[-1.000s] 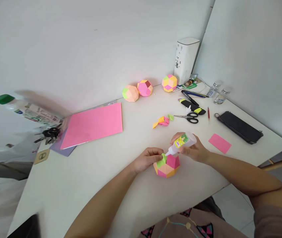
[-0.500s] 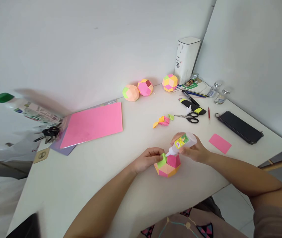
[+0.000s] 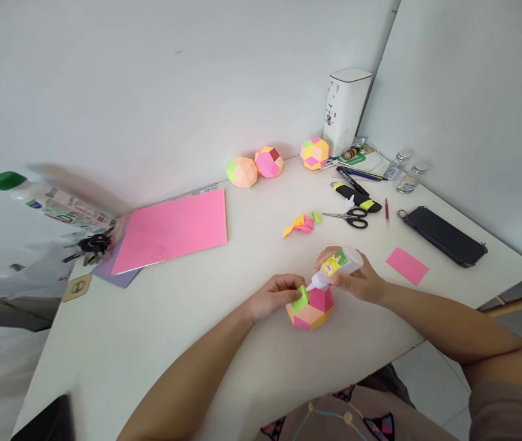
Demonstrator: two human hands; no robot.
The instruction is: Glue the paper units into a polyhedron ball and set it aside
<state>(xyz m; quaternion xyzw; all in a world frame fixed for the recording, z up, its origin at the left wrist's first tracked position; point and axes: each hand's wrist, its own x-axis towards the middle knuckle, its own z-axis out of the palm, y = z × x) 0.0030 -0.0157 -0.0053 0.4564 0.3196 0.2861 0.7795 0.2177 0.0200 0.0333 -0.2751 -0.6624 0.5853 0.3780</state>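
Observation:
A faceted paper ball (image 3: 309, 316) in peach, pink, orange and green rests on the white desk in front of me. My left hand (image 3: 276, 296) pinches its raised green flap between thumb and fingers. In my right hand (image 3: 363, 283) is a white glue bottle (image 3: 347, 261) with a yellow and green label, tilted tip down. The nozzle touches or nearly touches the edge of the green flap, beside a dark pink facet. Part of the ball's far side is hidden behind the hands and bottle.
Folded paper pieces (image 3: 302, 224), scissors (image 3: 353, 218), a utility knife (image 3: 357, 197) and a pink paper slip (image 3: 407, 266) lie beyond my hands. Three paper balls (image 3: 269, 162) stand by the wall. Pink sheets (image 3: 173, 230) lie left, a black pouch (image 3: 445, 236) right.
Almost nothing differs. The glue bottle and my right hand have shifted very slightly left, while my left hand keeps its pinch on the paper ball.

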